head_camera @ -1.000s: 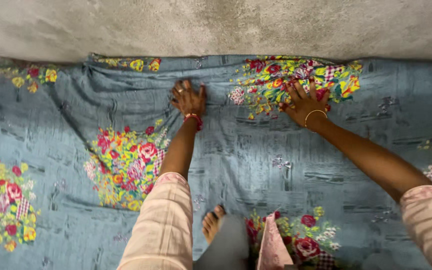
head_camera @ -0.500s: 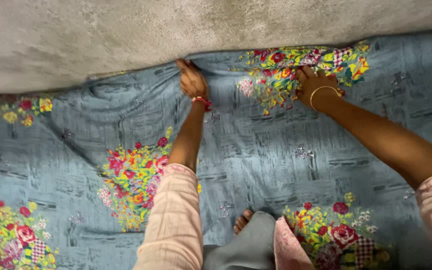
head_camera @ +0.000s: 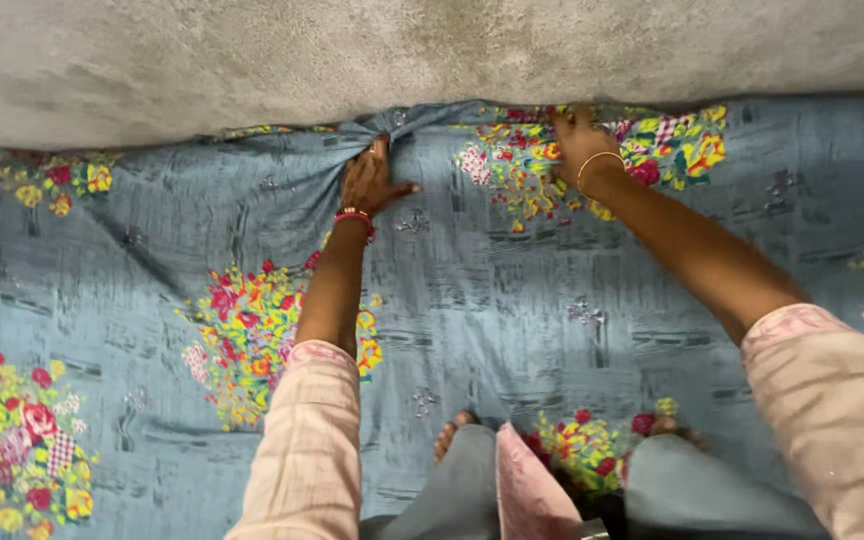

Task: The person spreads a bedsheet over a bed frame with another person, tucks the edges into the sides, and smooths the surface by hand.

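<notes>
A blue floral bedsheet [head_camera: 512, 300] is spread flat, its far edge lying against a grey wall [head_camera: 352, 50]. The left hand [head_camera: 369, 178] is closed around a bunched fold of that edge, thumb out. The right hand [head_camera: 580, 140] is pressed on the edge; its fingers are hidden.

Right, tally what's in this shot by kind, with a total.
Sheets: 1, the blue flowered sheet, bunched at its far edge.
Hands: 2, the left hand and the right hand, both at that edge.
Bangles: 2, a red bangle and a gold bangle.
Bare feet: 1, toes showing.
Total: 6.
</notes>
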